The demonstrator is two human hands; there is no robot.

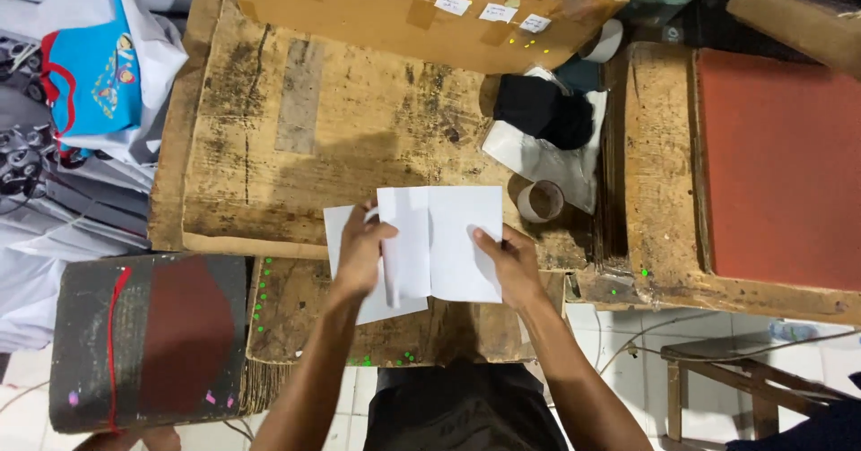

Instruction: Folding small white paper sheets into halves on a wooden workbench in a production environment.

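Note:
I hold a folded white sheet of paper (448, 240) above a worn cardboard-covered work surface (296, 137). My left hand (361, 252) grips the sheet's left part, fingers curled over a fold. My right hand (508, 258) pinches its right lower edge with the thumb on top. A second white sheet (345, 227) lies underneath, sticking out at the left and bottom.
A tape roll (541, 201) sits just right of the paper, beside a black cloth (543, 108) on white sheets. A big cardboard box (404, 7) stands at the back. A red-topped press bed (776, 164) is at right, folded printed shirts (90, 83) at left, a dark board (148, 339) lower left.

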